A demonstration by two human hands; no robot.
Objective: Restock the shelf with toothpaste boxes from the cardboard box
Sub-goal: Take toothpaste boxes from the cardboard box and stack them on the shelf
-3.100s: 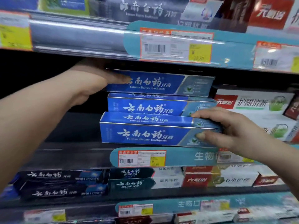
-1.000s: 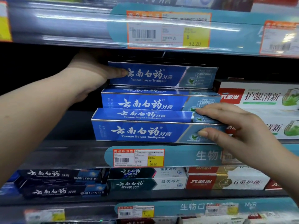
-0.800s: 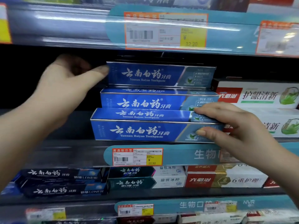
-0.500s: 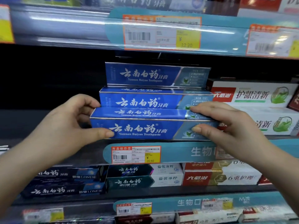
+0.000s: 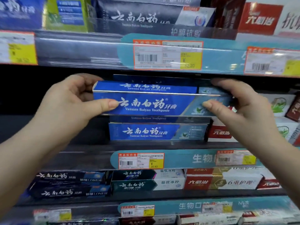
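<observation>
L hand (image 5: 69, 106) & R hand (image 5: 240, 109) each pinch an end of the blue toothpaste box (image 5: 151, 101), held in air above the shelf stack (image 5: 155, 132), just under upper shelf rail (image 5: 81, 51). Risk: tight gap, box may catch rail or knock stack askew; end-only grip could slip.

I'm standing in a shop aisle: shelves (image 5: 78, 51) are carrying branded toothpaste boxes (image 5: 142, 132), barcoded price tags (image 5: 167, 55) lining their edges.

Dark shelving recess (image 5: 24, 88); teal edge strips (image 5: 181, 158) with orange-yellow price labels (image 5: 141, 160); glare streaks along clear upper rail (image 5: 78, 51).
</observation>
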